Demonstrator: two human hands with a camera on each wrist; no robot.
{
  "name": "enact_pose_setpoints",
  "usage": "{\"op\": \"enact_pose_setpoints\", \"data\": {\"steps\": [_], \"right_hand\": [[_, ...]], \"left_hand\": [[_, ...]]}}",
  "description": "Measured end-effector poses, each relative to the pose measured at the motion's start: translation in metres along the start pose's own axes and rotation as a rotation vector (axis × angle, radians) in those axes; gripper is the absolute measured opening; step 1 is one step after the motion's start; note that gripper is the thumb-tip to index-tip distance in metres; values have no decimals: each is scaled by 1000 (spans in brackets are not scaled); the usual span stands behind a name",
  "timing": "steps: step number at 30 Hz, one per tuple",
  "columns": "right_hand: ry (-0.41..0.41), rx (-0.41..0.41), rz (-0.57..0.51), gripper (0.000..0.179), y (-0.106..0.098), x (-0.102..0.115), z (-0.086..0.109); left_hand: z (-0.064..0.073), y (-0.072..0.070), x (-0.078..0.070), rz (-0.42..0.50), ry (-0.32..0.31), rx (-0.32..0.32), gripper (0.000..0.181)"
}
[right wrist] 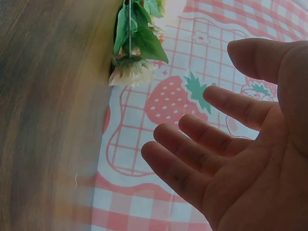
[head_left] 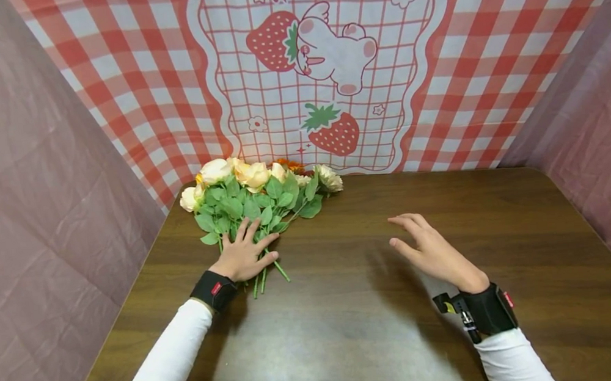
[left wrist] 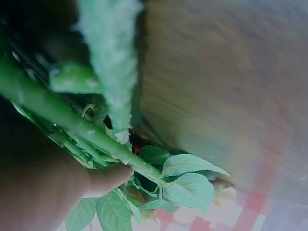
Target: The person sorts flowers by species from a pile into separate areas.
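The left hand (head_left: pixel 243 259) lies spread across green stems (head_left: pixel 263 280); the right hand (head_left: pixel 437 254) hovers, fingers loosely extended. The flowers (head_left: pixel 252 175) rest at the table's (head_left: pixel 343 297) far left, blooms near the checked cloth (head_left: pixel 458 108).

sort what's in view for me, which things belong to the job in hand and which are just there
Likely part of the job:
flowers, in a bunch on the table's far left
left hand, spread over their stems
right hand, open, apart from them

Probably just there:
wooden table
checked strawberry cloth
pink drapes
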State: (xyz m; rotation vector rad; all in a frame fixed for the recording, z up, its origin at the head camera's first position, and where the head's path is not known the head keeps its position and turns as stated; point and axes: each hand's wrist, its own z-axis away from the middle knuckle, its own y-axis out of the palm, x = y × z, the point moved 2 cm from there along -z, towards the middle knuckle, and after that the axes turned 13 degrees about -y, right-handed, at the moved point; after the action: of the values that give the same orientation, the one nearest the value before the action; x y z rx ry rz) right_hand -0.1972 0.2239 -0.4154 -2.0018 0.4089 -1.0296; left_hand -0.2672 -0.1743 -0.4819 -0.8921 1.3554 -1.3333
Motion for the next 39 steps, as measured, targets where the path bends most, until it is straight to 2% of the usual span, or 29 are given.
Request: {"op": "enact_pose_setpoints", "data": {"steps": [13,19,31,39], "right_hand": [[9,7,-3,46,0,0,1],[11,9,-2,46,0,1,1],[9,11,4,45,0,1,1],[8,15,3,45,1,1,0]], "left_hand": [[6,-2,13,10,-10,-21,58],[7,-3,16,-2,-24,-12,58],[6,-4,15,32,-10,-25,58],[8,-6,13,19,3,-25,59]]}}
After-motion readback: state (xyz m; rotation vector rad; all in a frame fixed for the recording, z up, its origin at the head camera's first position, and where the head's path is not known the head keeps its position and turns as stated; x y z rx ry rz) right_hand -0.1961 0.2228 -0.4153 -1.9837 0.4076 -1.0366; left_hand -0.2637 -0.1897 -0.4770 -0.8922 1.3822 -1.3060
